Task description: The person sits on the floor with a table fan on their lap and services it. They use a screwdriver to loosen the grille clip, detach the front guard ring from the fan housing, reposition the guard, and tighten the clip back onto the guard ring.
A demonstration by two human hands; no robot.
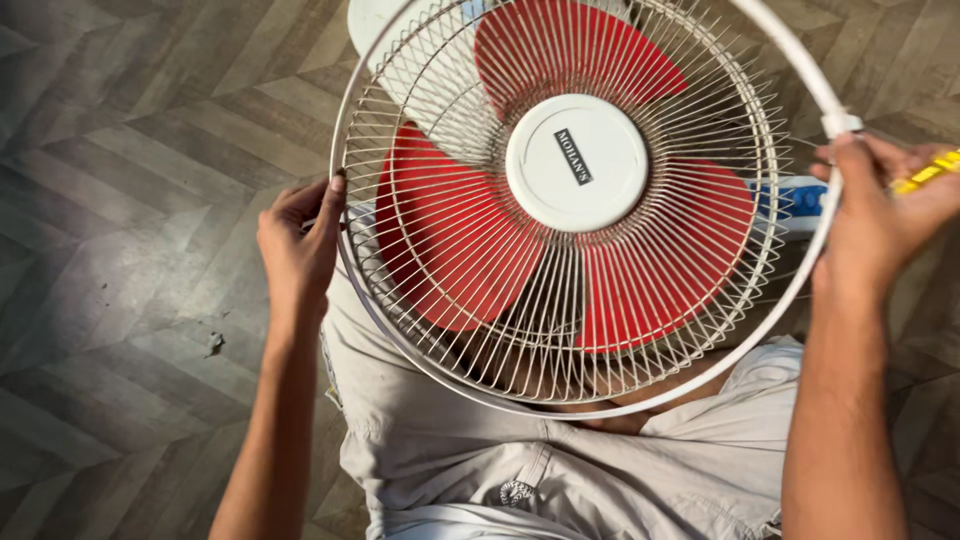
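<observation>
the fan (pixel 575 200) lies face up over the person's lap, its guard (pixel 430 150) above the blades (pixel 450 240) and the hub cap (pixel 577 162) at the centre – the left hand (pixel 297 245) on the left rim, the right hand (pixel 880 215) on the right rim, a screwdriver (pixel 930 172) in it – floor (pixel 130 250) all around
</observation>
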